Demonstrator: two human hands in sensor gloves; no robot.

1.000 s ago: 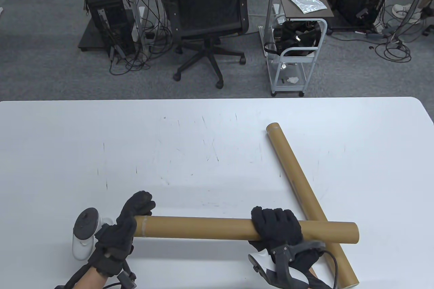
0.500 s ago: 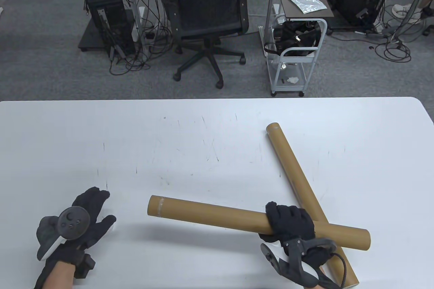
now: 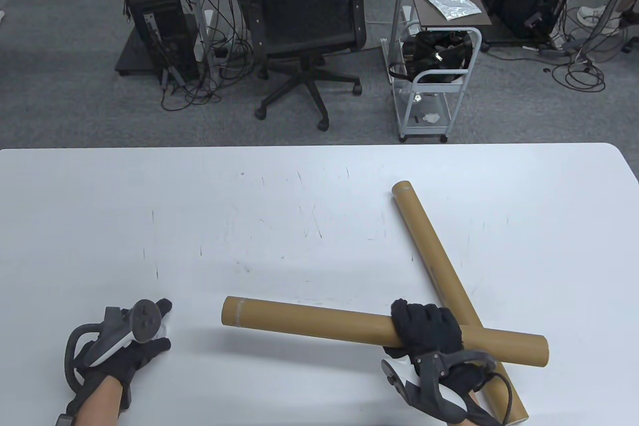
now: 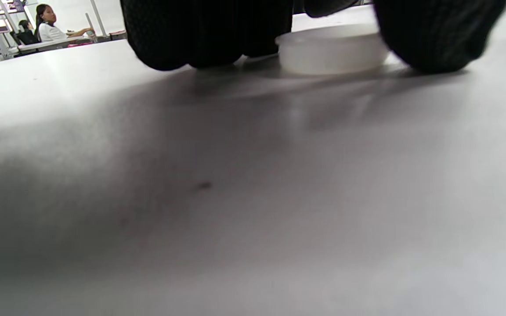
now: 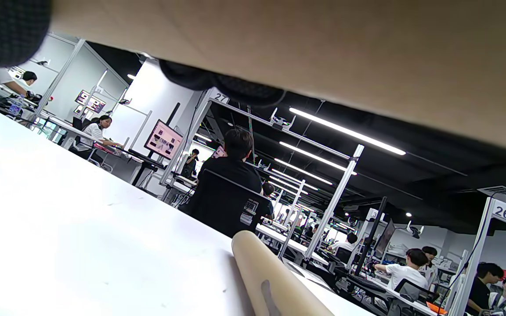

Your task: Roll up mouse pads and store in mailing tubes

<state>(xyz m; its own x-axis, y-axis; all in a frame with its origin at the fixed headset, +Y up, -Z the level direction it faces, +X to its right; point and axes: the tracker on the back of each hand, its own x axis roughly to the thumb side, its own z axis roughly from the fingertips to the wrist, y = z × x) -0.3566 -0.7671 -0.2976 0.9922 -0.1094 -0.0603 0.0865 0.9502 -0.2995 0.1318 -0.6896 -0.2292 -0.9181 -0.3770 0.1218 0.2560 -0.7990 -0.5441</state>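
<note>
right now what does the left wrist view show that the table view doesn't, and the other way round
Only the left wrist view shows the white cap plainly: a shallow round piece standing on the table between the gloved fingers.

Only the table view shows the right hand gripping one mailing tube, which crosses over a second tube lying on the table, and the left hand as a whole.

Both show the white table and the left hand's black glove.

Crossed tubes (image 3: 449, 266) block right; table (image 3: 279, 216) middle open.
</note>
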